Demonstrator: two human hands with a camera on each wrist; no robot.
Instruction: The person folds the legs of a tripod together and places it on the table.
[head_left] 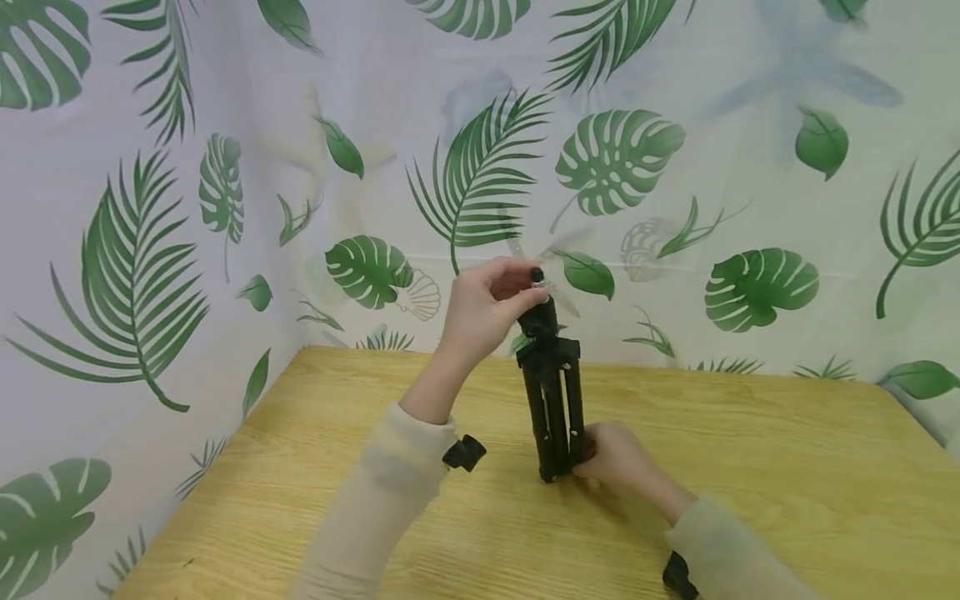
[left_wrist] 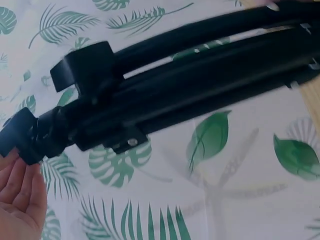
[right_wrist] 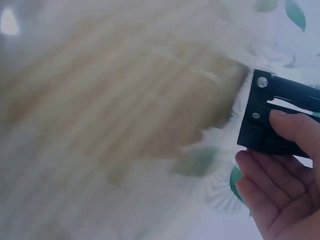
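Note:
A black folded tripod (head_left: 555,400) stands nearly upright, tilted slightly, above the wooden table in the head view. My left hand (head_left: 487,304) pinches its top, thumb and fingers at the small knob (head_left: 537,275). In the left wrist view the tripod (left_wrist: 200,75) runs across the frame, its head beside the fingers of my left hand (left_wrist: 22,200). Low on the legs, my right hand (head_left: 618,457) grips the tripod from the right side. The right wrist view has the thumb of my right hand (right_wrist: 285,185) pressed on a riveted black leg part (right_wrist: 260,130).
A wood-grain table (head_left: 750,467) spreads under both hands. Behind it hangs a white curtain (head_left: 660,50) with green leaf prints. Black wrist-worn pieces show at the left sleeve (head_left: 390,467) and the right sleeve (head_left: 735,542).

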